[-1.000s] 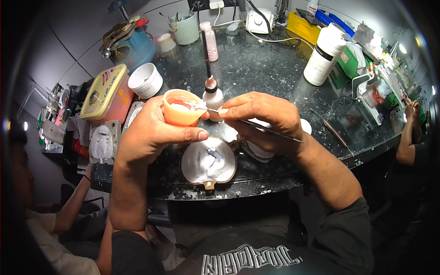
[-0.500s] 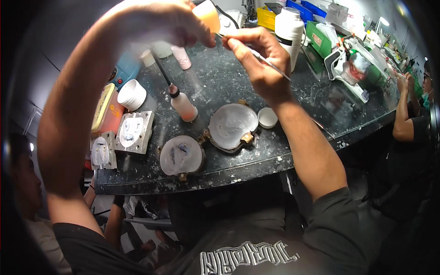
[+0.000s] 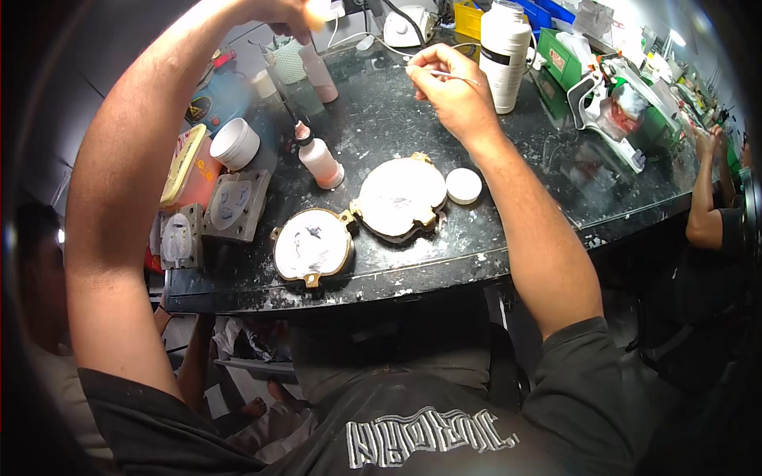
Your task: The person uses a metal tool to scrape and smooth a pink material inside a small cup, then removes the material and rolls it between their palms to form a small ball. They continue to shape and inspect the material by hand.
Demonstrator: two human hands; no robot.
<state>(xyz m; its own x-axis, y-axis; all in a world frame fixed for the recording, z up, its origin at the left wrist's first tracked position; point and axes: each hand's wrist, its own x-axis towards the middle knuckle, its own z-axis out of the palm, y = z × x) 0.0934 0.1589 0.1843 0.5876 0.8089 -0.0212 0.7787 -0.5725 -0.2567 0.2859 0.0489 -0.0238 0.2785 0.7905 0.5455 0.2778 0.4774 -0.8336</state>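
Note:
My left hand is up at the top edge, partly cut off, against a glowing lamp head; its fingers look closed on it. Pinched in my right hand is a slim metal hand tool, held above the black bench. Below lie two round metal flask halves with brass-coloured lugs, the larger one and the smaller one, both filled with a white plaster-like mass. The smaller fill has a dark mark in its middle. A small white cup touches or nearly touches the larger half.
A squeeze bottle with pink contents stands behind the flasks. To the left are a white tub, a yellow-lidded box and two grey mould blocks. A tall white bottle and green bins stand right. Other people sit either side.
My left hand and the lamp head have shifted left and up, and the flasks are now brightly lit. My right hand with its tool has moved slightly, away from the left.

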